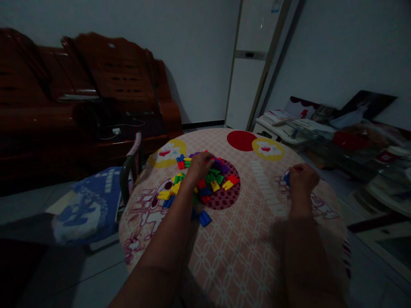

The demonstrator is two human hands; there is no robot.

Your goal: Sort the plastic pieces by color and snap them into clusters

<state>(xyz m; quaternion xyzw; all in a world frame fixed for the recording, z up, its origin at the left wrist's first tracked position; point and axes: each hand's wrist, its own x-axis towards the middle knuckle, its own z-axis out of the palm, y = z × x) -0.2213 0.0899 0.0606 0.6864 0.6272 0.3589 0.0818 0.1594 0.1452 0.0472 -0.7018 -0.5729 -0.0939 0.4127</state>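
A loose pile of small plastic building pieces (214, 177) in red, yellow, green, blue and purple lies on the left half of the round table. My left hand (201, 166) reaches over the far side of this pile, palm down, with bent fingers slightly apart and nothing visible held in them. Off to the right, my right hand (303, 176) is closed low over the tabletop, and a blue plastic piece (287, 178) shows at its left side by the fingertips. One blue piece (204, 218) lies on the near side of the pile, beside my left forearm.
A patterned cloth covers the round table (231, 256). Left of it stands a chair with a blue cloth (93, 205), and behind that a wooden sofa (122, 81). A cluttered glass-topped stand (340, 149) is on the right. A tall white cabinet (247, 81) stands at the back.
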